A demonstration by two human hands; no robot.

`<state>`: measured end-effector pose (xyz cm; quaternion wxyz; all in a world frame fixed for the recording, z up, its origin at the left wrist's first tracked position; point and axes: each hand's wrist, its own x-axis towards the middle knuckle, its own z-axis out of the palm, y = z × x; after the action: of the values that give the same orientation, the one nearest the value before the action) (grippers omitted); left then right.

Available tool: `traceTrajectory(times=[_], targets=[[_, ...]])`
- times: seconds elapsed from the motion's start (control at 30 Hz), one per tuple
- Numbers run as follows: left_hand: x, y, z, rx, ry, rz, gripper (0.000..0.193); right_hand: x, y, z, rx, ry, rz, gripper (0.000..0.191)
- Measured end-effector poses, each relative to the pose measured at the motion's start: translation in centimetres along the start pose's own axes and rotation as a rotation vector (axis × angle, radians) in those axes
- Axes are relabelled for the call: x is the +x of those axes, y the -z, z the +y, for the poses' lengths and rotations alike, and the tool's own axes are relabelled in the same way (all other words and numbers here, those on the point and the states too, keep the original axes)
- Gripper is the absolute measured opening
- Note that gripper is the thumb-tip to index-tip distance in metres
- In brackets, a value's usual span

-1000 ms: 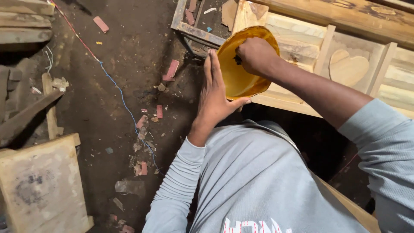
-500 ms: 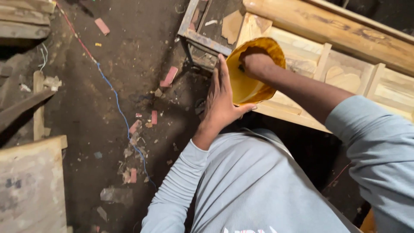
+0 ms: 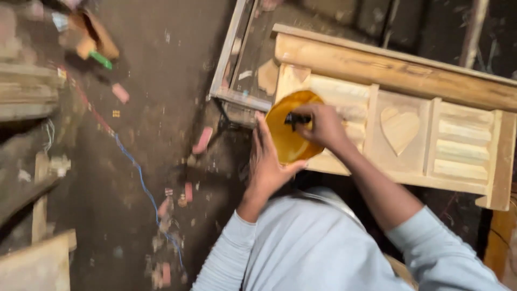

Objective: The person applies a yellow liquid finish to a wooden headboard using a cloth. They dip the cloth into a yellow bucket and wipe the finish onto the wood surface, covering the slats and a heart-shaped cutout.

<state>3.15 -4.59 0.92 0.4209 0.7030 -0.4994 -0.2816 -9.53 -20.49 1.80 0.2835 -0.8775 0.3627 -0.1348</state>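
A yellow round bowl-like container (image 3: pixel 288 134) is held up in front of me. My left hand (image 3: pixel 266 164) cups it from below and behind, fingers spread along its side. Inside its mouth, my right hand (image 3: pixel 318 125) is closed on a small dark object (image 3: pixel 295 118); what that object is cannot be told. Both arms wear light grey sleeves. Just behind the container stands a pale wooden panel (image 3: pixel 398 124) with a carved heart and slatted sections.
A metal-framed table edge (image 3: pixel 229 59) stands left of the wooden panel. The dirt floor holds scattered pink brick bits (image 3: pixel 202 141) and a blue wire (image 3: pixel 137 175). Wooden planks (image 3: pixel 29 91) lie stacked at the far left.
The view has swung right and down, so the wooden panel shows more fully. Both hands stay on the yellow container, with the right hand still working inside it.
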Motion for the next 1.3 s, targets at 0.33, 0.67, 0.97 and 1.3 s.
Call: traceTrajectory(times=[0.33, 0.67, 0.97, 1.3], targets=[[2.4, -2.9, 2.9, 0.058, 0.077, -0.082, 0.147, -5.5, 4.9, 6.6, 0.69, -0.227, 0.438, 0.036], [6.1, -8.7, 3.4, 0.115, 0.104, -0.064, 0.149, 0.5, 7.0, 35.0, -0.084, -0.124, 0.517, 0.034], [9.5, -13.3, 6.2, 0.15, 0.284, -0.061, 0.155, 8.5, -1.7, 35.9, -0.13, 0.073, 0.369, 0.031], [10.3, -12.2, 5.1, 0.117, 0.311, -0.071, 0.153, 3.1, 6.2, 40.7, -0.268, -0.13, 0.406, 0.029]])
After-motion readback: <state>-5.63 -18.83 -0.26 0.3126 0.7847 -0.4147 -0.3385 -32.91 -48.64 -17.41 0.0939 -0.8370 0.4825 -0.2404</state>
